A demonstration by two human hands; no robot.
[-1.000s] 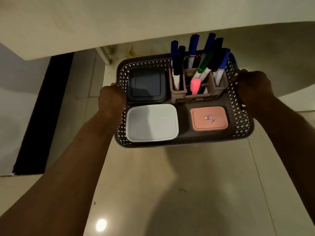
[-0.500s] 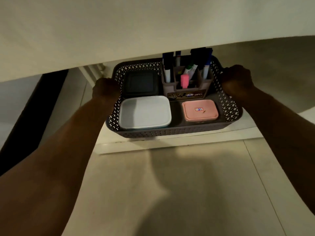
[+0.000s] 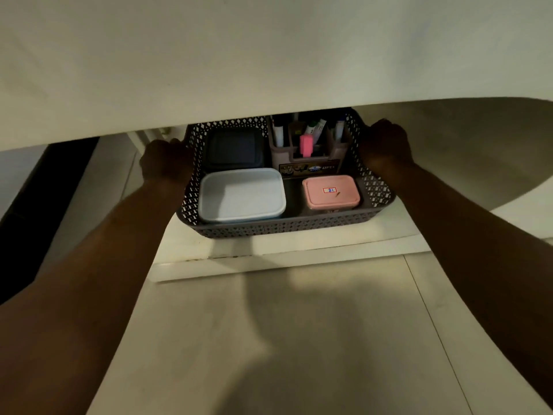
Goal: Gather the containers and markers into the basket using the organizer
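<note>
A dark grey perforated basket (image 3: 287, 227) rests on a low white ledge under an overhanging white surface. My left hand (image 3: 164, 160) grips its left rim and my right hand (image 3: 386, 142) grips its right rim. Inside lie a dark grey container (image 3: 235, 149) at the back left, a white container (image 3: 241, 194) at the front left and a pink container (image 3: 330, 191) at the front right. A brown organizer (image 3: 308, 158) at the back right holds several markers (image 3: 315, 130) and a pink highlighter (image 3: 306, 144); their tops are hidden by the overhang.
The white overhanging surface (image 3: 269, 55) fills the top half of the view and covers the basket's far edge. The white ledge (image 3: 287, 259) ends in a step down to the tiled floor (image 3: 284, 339). A dark gap (image 3: 45, 181) lies at the left.
Both hands have carried the basket forward and down, under the overhang and onto the low ledge. The marker tops, fully visible before, are now hidden by the overhang.
</note>
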